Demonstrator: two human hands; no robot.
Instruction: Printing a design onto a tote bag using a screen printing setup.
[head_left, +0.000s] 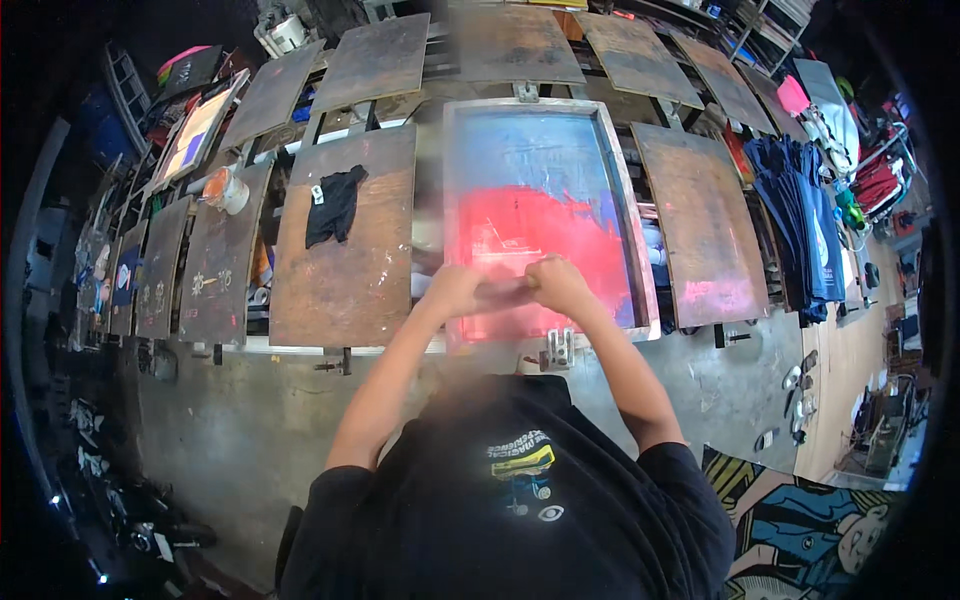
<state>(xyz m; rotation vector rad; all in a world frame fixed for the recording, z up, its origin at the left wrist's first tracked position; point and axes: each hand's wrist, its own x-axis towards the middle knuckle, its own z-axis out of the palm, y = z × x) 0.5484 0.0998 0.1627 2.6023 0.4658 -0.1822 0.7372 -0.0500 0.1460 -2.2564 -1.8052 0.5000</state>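
Both my hands are closed around the handle of a squeegee (503,293), my left hand (455,292) at its left end and my right hand (558,284) at its right end. The squeegee lies across the lower part of a wooden-framed printing screen (618,165); my hands hide much of it and its blade is hard to make out. Wet pinkish-red ink (560,228) covers the middle and lower mesh, with a few pale lines in it. Toward the far end the mesh (530,140) shows blue. A metal clamp (560,350) sits at the screen's near edge.
Left of the screen, a small black garment (335,205) lies on a brown board (345,285). An ink-stained tub (226,190) stands farther left. Another board (700,220) flanks the screen on the right, with dark blue cloths (795,215) hanging beyond it. More boards form a row behind.
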